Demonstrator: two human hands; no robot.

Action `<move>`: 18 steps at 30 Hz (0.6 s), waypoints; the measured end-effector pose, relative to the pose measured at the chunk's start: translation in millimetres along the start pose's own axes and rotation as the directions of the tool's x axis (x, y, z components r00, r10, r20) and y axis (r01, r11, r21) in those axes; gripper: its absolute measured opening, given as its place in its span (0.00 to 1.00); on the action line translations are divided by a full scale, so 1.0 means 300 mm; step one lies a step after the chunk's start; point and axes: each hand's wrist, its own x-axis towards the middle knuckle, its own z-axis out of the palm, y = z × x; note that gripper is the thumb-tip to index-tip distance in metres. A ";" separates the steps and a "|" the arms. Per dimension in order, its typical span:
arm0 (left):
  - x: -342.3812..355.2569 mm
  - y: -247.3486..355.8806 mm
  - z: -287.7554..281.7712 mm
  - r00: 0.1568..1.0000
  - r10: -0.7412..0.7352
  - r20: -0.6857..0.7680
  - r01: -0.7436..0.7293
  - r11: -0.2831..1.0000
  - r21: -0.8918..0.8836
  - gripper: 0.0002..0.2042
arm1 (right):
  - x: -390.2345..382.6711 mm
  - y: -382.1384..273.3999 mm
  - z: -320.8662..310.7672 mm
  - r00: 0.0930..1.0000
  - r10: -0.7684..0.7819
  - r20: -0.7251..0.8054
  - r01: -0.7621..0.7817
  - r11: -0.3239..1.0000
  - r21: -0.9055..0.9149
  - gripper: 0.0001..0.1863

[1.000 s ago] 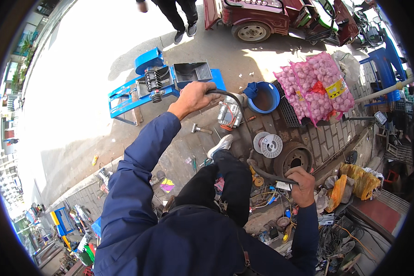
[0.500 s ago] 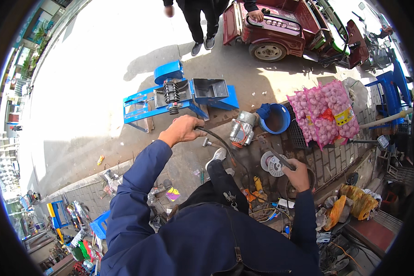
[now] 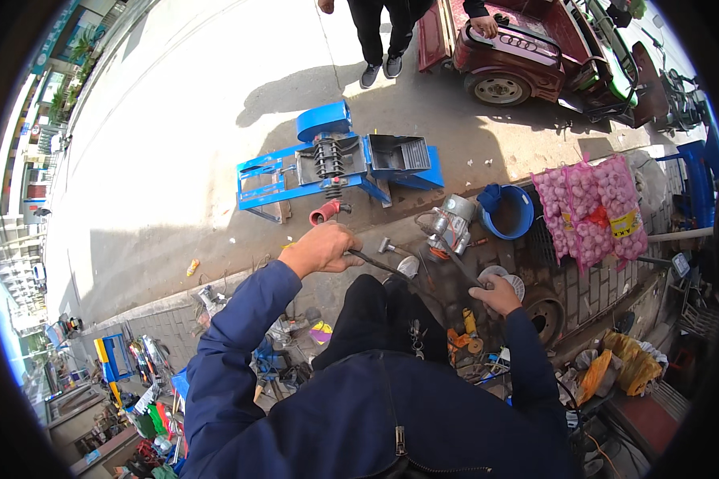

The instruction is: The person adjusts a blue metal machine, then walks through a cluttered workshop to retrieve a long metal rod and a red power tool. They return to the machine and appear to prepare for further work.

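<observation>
My left hand is closed around a black cable that runs down toward my knees. Just beyond that hand lies a red pipe-like piece. On the other side, my right hand grips a dark, flat, bar-like thing; its exact kind is unclear. The bar's far end overlaps the view of a grey electric motor on the ground. A hammer lies between the motor and my left hand. Farther off stands a blue machine with a coil spring on its frame.
A blue bucket of murky water stands beside the motor. Pink net sacks of garlic are at the right. Another person stands by a red three-wheeled vehicle. Tools and scrap crowd the ground around my legs.
The view has shifted, so the machine, bucket and sacks sit farther right. My right hand has come nearer my left, and the bar now points up toward the motor. The red piece has come into sight.
</observation>
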 end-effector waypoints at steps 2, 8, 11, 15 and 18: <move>0.001 -0.028 0.006 0.999 0.011 0.032 -0.011 1.000 0.006 0.15 | 0.135 -0.084 0.069 0.998 -0.061 0.021 0.064 0.970 -0.236 0.21; -0.045 -0.157 0.082 0.988 -0.031 0.152 0.028 0.999 0.021 0.16 | 0.423 -0.362 0.293 0.938 -0.171 -0.302 0.065 0.942 -0.330 0.18; -0.092 -0.256 0.131 0.991 0.035 0.131 -0.029 0.999 -0.046 0.16 | 0.282 -0.392 0.273 0.934 -0.203 -0.294 0.194 0.979 -0.058 0.18; -0.153 -0.376 0.166 0.992 0.061 0.107 -0.054 0.997 -0.060 0.16 | 0.035 -0.388 0.258 0.992 0.126 0.009 -0.117 0.940 -0.319 0.20; -0.180 -0.431 0.170 0.987 0.120 0.105 -0.108 0.987 -0.116 0.15 | 0.219 -0.461 0.457 0.998 -0.067 0.013 0.069 0.969 -0.239 0.24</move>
